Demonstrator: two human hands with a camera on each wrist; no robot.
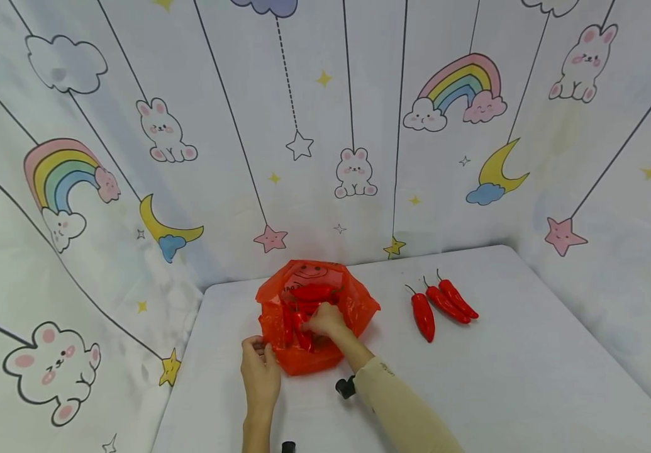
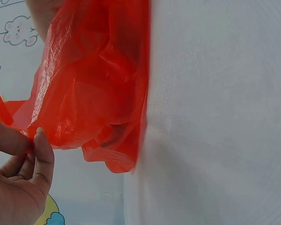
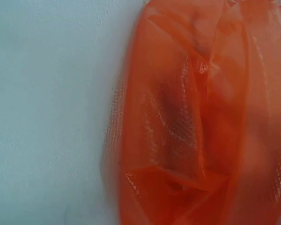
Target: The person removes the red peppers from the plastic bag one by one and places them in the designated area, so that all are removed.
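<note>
Left hand (image 1: 260, 371) pinching one bag (image 1: 311, 363), right hand (image 1: 327, 319) inside, three peppers (image 1: 446, 305) outside

A white cloth (image 1: 444, 189) hangs behind the table (image 1: 500, 377). The table is white too, with a round corner at the back right. The cloth has lots of pictures on it. There are two rainbows (image 1: 461, 75) with little clouds at their ends, one on the left and one on the right. Each side has a yellow moon (image 1: 155, 226) with a blue cloud. Four white bunnies (image 1: 356, 173) sit about, and the one low on the left looks biggest. Two pink stars (image 1: 271, 239) hang from black lines. A purple cloud (image 1: 271, 6) is cut off at the top.
</note>
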